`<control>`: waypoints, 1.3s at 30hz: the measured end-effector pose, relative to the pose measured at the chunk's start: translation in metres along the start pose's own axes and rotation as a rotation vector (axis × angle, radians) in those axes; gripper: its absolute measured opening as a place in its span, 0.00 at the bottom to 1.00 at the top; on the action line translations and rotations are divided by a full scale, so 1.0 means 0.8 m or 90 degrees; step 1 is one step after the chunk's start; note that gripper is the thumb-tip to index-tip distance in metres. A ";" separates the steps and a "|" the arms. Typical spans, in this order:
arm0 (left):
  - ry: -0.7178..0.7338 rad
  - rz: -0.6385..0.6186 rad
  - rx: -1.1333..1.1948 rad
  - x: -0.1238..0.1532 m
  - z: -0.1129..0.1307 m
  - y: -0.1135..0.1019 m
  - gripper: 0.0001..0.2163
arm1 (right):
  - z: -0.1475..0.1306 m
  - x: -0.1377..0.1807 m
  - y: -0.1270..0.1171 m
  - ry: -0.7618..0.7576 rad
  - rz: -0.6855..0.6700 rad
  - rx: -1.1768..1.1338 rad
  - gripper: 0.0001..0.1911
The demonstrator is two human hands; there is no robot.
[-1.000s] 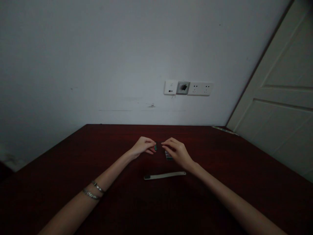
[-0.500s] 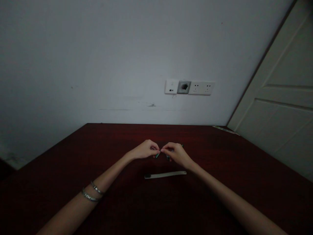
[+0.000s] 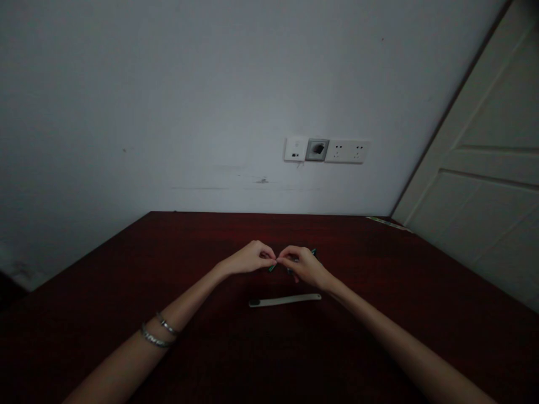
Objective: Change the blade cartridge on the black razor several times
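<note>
My left hand (image 3: 251, 257) and my right hand (image 3: 306, 265) meet above the middle of the table, thumbs and forefingers pinched and fingertips touching or nearly so. A small thin green piece (image 3: 273, 267) sticks out below the fingertips, by my left thumb. Whatever the pinched fingertips hold is too small and dark to make out. Beyond my right hand a bit of a dark green thing (image 3: 314, 252) shows, mostly hidden by the hand. Nearer to me lies a long pale strip (image 3: 286, 300) with a dark left end, touched by neither hand.
The dark red-brown table (image 3: 202, 230) runs back to a pale wall (image 3: 210, 101). A row of sockets (image 3: 345, 151) is set in the wall. At the back right corner lies a thin flat strip (image 3: 388, 223), beside a white panelled door (image 3: 488, 185).
My right hand has shifted slightly, and more of the dark green thing beyond it shows. My left hand and the pale strip stay nearly where they were.
</note>
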State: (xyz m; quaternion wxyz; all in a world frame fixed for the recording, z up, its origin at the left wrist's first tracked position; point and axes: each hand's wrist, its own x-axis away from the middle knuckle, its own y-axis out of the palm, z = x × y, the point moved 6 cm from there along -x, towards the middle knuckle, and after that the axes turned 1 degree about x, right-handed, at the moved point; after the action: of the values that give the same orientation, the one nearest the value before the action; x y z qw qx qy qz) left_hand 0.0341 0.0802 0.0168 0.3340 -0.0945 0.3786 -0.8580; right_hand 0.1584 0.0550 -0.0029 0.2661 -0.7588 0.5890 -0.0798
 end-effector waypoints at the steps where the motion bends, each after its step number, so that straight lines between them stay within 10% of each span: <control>1: -0.002 0.003 0.005 0.000 0.000 -0.001 0.11 | 0.000 0.000 0.000 0.005 -0.003 -0.011 0.16; 18: -0.075 0.039 0.210 -0.001 -0.029 -0.016 0.14 | 0.001 -0.007 -0.016 0.006 0.062 -0.138 0.18; 39: -0.054 0.045 -0.013 -0.002 -0.008 0.009 0.13 | 0.003 -0.010 -0.023 -0.121 0.014 0.100 0.06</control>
State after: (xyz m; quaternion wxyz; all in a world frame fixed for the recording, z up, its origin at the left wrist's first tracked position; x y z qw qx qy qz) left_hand 0.0368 0.0813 0.0074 0.3791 -0.1211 0.3761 -0.8367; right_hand 0.1730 0.0666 0.0055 0.3800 -0.7335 0.5613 -0.0504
